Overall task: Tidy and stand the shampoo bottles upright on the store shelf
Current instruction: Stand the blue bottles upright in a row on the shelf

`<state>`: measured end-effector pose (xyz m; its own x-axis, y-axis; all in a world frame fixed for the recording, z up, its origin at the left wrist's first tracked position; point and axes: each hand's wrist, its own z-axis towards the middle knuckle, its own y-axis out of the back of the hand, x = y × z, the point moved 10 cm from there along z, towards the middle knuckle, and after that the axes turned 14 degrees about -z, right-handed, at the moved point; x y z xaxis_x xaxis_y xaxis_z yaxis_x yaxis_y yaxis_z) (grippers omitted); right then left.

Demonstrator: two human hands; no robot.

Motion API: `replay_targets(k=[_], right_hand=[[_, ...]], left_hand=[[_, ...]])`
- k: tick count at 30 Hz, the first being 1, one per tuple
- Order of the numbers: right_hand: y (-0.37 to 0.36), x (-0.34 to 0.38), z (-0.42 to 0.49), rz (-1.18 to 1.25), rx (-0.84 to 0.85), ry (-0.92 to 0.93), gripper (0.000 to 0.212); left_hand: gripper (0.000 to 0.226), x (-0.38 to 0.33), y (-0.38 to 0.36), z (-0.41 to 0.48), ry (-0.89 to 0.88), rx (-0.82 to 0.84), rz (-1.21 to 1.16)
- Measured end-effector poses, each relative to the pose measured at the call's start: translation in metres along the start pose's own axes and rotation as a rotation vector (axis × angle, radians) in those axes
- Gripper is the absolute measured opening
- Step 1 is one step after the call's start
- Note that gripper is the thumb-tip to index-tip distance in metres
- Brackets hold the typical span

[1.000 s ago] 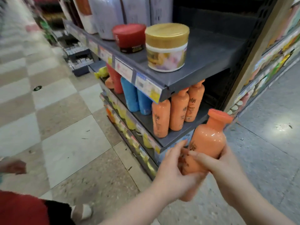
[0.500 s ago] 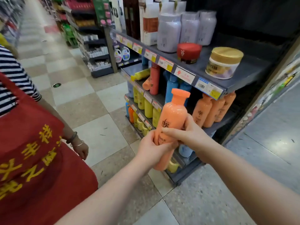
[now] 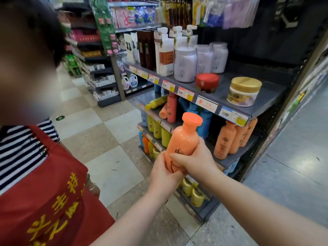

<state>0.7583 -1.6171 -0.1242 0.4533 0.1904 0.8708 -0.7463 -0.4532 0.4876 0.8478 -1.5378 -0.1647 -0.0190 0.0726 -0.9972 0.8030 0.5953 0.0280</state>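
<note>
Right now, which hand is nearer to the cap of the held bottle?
Right. The right hand grips the bottle at its middle, below the cap; the left hand holds its base, farther down.

**Left hand (image 3: 164, 174) and right hand (image 3: 195, 161) clasp one orange bottle (image 3: 184, 139)**

The bare left forearm runs up from 6 o'clock toward the centre, and its hand wraps the bottle's lower part from the 8 o'clock side. The bare right forearm enters from 4 o'clock. Its hand grips the bottle's middle from 3 o'clock, touching the left hand.
</note>
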Motion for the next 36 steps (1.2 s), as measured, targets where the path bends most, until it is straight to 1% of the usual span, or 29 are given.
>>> replay_targets(k=[2, 4, 5, 7, 8, 11, 13, 14, 18, 22, 24, 28, 32, 34, 36], right_hand=[[0.007, -0.003, 0.009, -0.01, -0.036, 0.002, 0.062], [0.013, -0.009, 0.02, -0.012, -0.061, -0.008, 0.062], [0.016, -0.013, 0.027, -0.007, -0.066, -0.009, 0.062], [0.016, -0.023, 0.042, -0.008, -0.053, -0.016, 0.062], [0.015, -0.031, 0.049, -0.023, -0.046, -0.027, 0.061], [0.018, -0.043, 0.075, -0.044, -0.065, -0.078, 0.061], [0.022, -0.048, 0.099, -0.056, -0.074, -0.083, 0.061], [0.023, -0.052, 0.11, -0.063, -0.071, -0.085, 0.061], [0.028, -0.055, 0.142, -0.108, -0.081, -0.065, 0.063], [0.023, -0.068, 0.167, -0.164, -0.059, -0.048, 0.059], [0.021, -0.074, 0.174, -0.198, -0.077, -0.037, 0.061], [0.024, -0.093, 0.186, -0.204, -0.136, -0.087, 0.061], [0.028, -0.115, 0.203, -0.164, -0.244, -0.158, 0.055], [0.03, -0.125, 0.211, -0.131, -0.326, -0.192, 0.055], [0.03, -0.132, 0.217, -0.118, -0.393, -0.209, 0.05]], left_hand=[[0.048, 0.0, -0.008, 0.012, 0.015, 0.061, 0.028], [0.056, 0.0, -0.017, 0.023, 0.056, 0.111, 0.093], [0.067, 0.0, -0.02, 0.03, 0.05, 0.121, 0.135], [0.107, 0.002, -0.017, 0.042, 0.071, 0.102, 0.207], [0.115, 0.002, -0.012, 0.047, 0.083, 0.068, 0.225], [0.111, -0.022, 0.0, 0.072, -0.099, -0.018, 0.343], [0.111, -0.034, -0.004, 0.098, -0.177, -0.027, 0.374], [0.111, -0.036, -0.008, 0.109, -0.183, -0.021, 0.377], [0.109, -0.031, -0.023, 0.147, -0.188, 0.002, 0.397], [0.103, 0.0, -0.037, 0.181, -0.099, 0.09, 0.474], [0.1, 0.016, -0.043, 0.196, -0.057, 0.13, 0.498], [0.096, 0.048, -0.054, 0.223, -0.009, 0.217, 0.518], [0.094, 0.076, -0.071, 0.252, 0.003, 0.325, 0.571], [0.092, 0.081, -0.08, 0.266, -0.024, 0.378, 0.579], [0.088, 0.08, -0.086, 0.278, -0.066, 0.419, 0.561]])
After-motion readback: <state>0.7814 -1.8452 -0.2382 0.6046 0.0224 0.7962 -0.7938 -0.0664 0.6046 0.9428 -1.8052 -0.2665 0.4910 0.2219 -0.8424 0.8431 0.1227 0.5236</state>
